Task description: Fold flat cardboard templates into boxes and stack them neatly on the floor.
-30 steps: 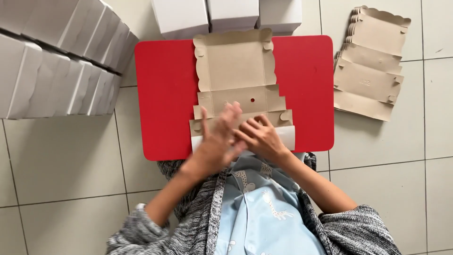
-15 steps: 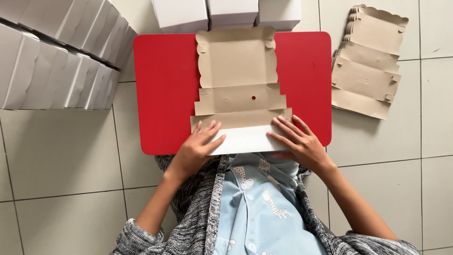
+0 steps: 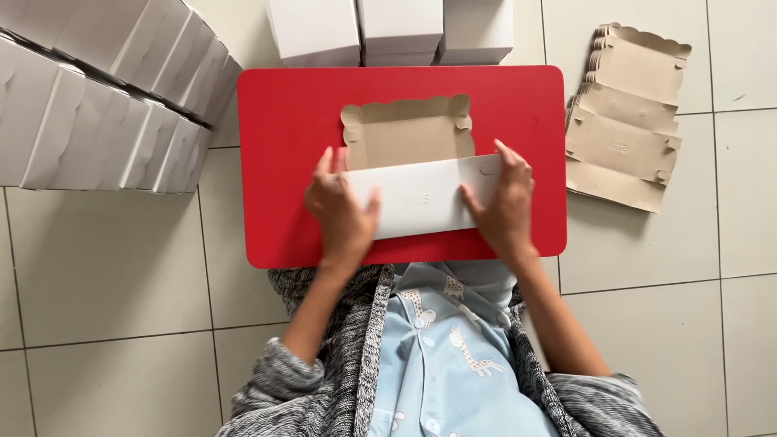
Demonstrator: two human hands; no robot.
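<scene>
A flat cardboard box blank, brown inside and white outside, lies on a red tray table. Its near panel is folded up and over, showing its white face. My left hand grips the left end of that white panel, thumb on its face. My right hand grips the right end the same way. The far part of the blank, with a scalloped edge, still lies flat on the table.
Several folded white boxes are stacked in rows on the tiled floor at the left, and three more stand behind the table. A pile of flat brown blanks lies on the floor at the right.
Both hands moved apart to the ends of the near panel and folded it up and over toward the far side, so the blank now looks shorter.
</scene>
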